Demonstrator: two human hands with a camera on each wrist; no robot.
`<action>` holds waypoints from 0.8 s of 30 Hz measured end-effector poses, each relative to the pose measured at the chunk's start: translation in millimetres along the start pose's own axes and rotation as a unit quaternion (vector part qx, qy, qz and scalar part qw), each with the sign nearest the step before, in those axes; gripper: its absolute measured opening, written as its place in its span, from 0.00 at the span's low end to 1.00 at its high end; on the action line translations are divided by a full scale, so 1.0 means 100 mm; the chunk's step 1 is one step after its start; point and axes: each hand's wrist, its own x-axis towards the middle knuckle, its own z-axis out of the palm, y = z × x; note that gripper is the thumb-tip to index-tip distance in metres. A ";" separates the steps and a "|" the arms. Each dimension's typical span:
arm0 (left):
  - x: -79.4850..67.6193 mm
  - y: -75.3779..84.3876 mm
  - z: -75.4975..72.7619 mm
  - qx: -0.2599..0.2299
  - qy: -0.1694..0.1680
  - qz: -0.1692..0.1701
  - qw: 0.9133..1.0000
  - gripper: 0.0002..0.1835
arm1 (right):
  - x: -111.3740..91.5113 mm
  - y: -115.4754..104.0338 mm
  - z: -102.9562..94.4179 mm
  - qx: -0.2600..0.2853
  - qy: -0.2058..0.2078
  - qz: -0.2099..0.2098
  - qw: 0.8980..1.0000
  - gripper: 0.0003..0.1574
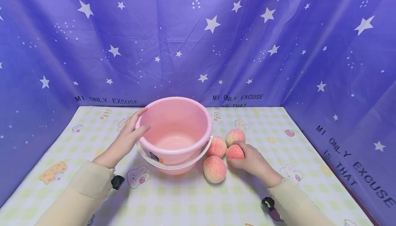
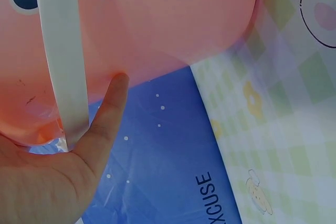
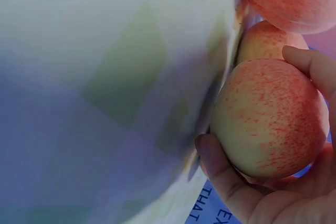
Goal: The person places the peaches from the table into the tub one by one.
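Note:
A pink bucket (image 1: pixel 177 162) with a white handle (image 1: pixel 182 166) stands upright on the table. My left hand (image 1: pixel 125 138) holds its left rim, with the thumb over the edge; in the left wrist view one finger (image 2: pixel 113 103) lies along the bucket's outer wall. Right of the bucket, my right hand (image 1: pixel 255 160) grips a red-and-yellow peach (image 3: pixel 270 119) between thumb and fingers. Other peaches sit close around it: one in front (image 1: pixel 215 169), one by the bucket's side (image 1: pixel 217 146) and one behind (image 1: pixel 235 136). The bucket's visible inside holds nothing.
A green-and-white checked tablecloth (image 1: pixel 173 202) with cartoon prints covers the table. Purple curtains (image 1: pixel 173 30) with white stars and lettering enclose the back and both sides. A black wrist device (image 1: pixel 117 182) shows at the left sleeve, another (image 1: pixel 268 203) at the right.

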 end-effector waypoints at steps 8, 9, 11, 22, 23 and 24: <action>0.01 -0.04 0.01 0.000 0.001 -0.007 1.000 0.37 | -0.03 -0.06 -0.14 0.016 -0.004 0.001 1.000 0.40; 0.01 -0.04 0.01 0.000 0.002 -0.007 1.000 0.37 | -0.03 -0.06 -0.15 0.017 -0.004 0.000 1.000 0.40; 0.01 -0.04 0.01 0.002 0.002 -0.007 1.000 0.37 | -0.03 -0.05 -0.16 0.017 -0.007 0.000 1.000 0.42; 0.00 -0.01 0.02 -0.006 0.000 -0.003 1.000 0.38 | -0.03 -0.09 -0.26 0.006 -0.002 0.001 1.000 0.48; 0.00 -0.01 0.02 -0.005 0.000 -0.002 1.000 0.38 | -0.03 -0.09 -0.27 0.006 -0.001 0.000 1.000 0.48; 0.00 -0.01 0.02 -0.004 0.001 -0.001 1.000 0.38 | -0.03 -0.10 -0.27 0.007 -0.001 0.000 1.000 0.48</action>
